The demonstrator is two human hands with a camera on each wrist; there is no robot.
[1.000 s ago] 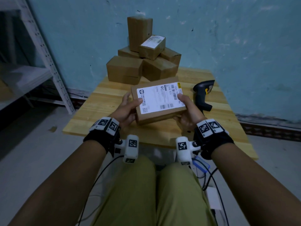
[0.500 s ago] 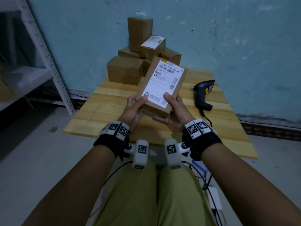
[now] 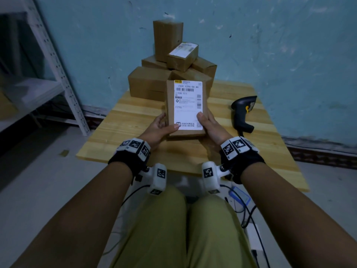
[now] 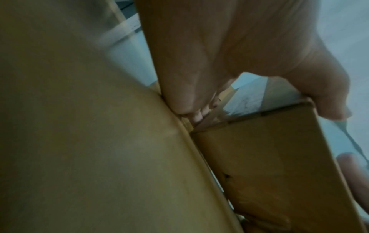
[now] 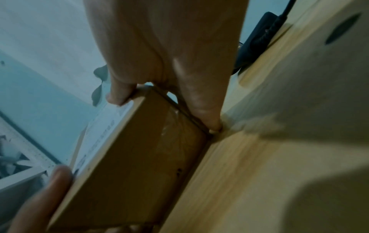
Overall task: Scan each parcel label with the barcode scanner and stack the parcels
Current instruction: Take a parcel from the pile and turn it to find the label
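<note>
A flat brown parcel (image 3: pixel 171 105) with a white shipping label (image 3: pixel 188 105) lies lengthwise over the wooden table (image 3: pixel 270 144), label up, barcode at its far end. My left hand (image 3: pixel 160 128) grips its near left corner, thumb on the label. My right hand (image 3: pixel 209 125) grips the near right corner, thumb on the label too. In the left wrist view the parcel (image 4: pixel 279 165) shows its bare side, with my fingers under it. The right wrist view shows the parcel (image 5: pixel 129 165) against the tabletop. A black barcode scanner (image 3: pixel 243 113) lies on the table to the right.
A pile of brown parcels (image 3: pixel 150 84) stands at the table's far edge against the blue wall, one with a white label (image 3: pixel 183 48) on top. A white metal shelf (image 3: pixel 58 64) stands to the left. Cables (image 3: pixel 249 215) hang by my right knee.
The parcel has been turned from crosswise to lengthwise, its barcode end now pointing away from me. Both hands shifted to its near corners and drew closer together.
</note>
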